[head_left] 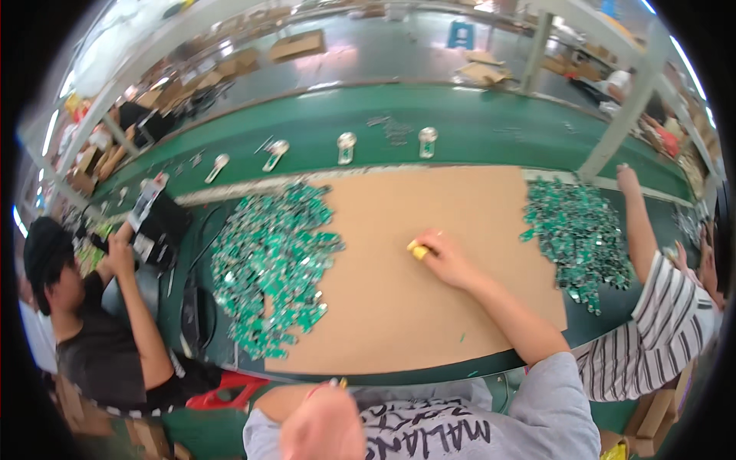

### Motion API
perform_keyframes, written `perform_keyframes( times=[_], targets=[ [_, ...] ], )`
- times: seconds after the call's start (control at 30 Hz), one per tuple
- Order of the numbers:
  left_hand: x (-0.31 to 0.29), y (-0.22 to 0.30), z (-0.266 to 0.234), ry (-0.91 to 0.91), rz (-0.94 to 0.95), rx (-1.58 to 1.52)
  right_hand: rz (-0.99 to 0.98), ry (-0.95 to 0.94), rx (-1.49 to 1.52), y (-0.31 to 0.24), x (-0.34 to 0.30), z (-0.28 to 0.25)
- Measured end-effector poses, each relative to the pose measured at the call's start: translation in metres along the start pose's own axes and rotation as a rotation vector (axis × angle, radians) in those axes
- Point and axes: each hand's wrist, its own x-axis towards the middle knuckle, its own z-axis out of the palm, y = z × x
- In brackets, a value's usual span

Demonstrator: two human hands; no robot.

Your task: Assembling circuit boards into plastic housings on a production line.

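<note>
My right hand is over the middle of a brown cardboard sheet, its fingers drawn together. Yellow coverings, apparently finger cots, show at the fingertips; anything pinched between them is too small to make out. My left hand is raised close to my chest at the bottom, blurred, with its fingers mostly hidden and a bit of yellow at its far edge. A wide heap of small green circuit boards lies along the sheet's left side. Another heap of green boards lies at its right side.
Beyond the sheet runs a green conveyor belt carrying several white round-headed pieces. At left a co-worker handles something beside a black machine. A co-worker in a striped shirt reaches toward the belt at right. A white post stands there.
</note>
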Motion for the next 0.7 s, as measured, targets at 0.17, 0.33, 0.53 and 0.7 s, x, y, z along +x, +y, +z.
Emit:
perform_keyframes(
  times=[0.17, 0.33, 0.53, 0.7],
  targets=[
    [-0.014, 0.027, -0.070, -1.173, -0.811, 0.613, 0.038, 0.002, -0.061, -0.008, 0.006, -0.011],
    [-0.027, 0.019, -0.112, -1.513, -1.348, 1.134, 0.126, -0.012, 0.118, -0.006, 0.010, -0.011],
    [-0.033, 0.049, -0.162, -1.610, -1.437, 1.503, 0.209, -0.031, 0.180, -0.019, 0.010, -0.011],
    [-0.042, 0.049, -0.174, -1.546, -1.422, 1.425, 0.199, -0.030, 0.184, -0.021, 0.008, -0.009]
  ],
)
